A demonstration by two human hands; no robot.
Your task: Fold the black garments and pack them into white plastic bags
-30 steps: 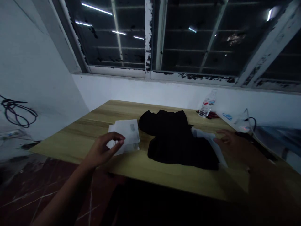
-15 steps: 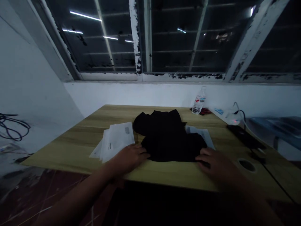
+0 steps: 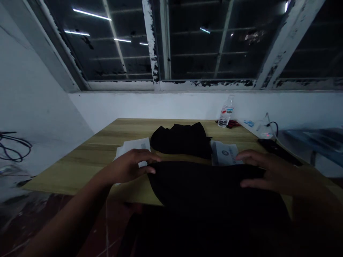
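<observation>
A large piece of black cloth (image 3: 203, 185) lies across the front of the table and hangs over its near edge. At its far left corner is my left hand (image 3: 131, 166), thumb and fingertips closing on the cloth's edge. My right hand (image 3: 265, 171) is over the cloth's right part, thumb and fingers spread apart, slightly blurred. Behind this piece, another black cloth (image 3: 182, 139) with a wavy far edge lies crumpled. White printed packets (image 3: 131, 145) are partly hidden behind my left hand. Another printed packet (image 3: 225, 153) shows by my right fingertips.
The wooden table (image 3: 102, 142) stands against a white wall below dark windows. A clear plastic bottle (image 3: 226, 112) is at the back right beside a dark red cloth (image 3: 233, 124). A black flat device (image 3: 278, 151) and cables lie at the right edge.
The near black cloth, bunched on the table before, is now spread wider and drawn toward me over the edge. My hands have moved apart and up, and the right fingers have opened.
</observation>
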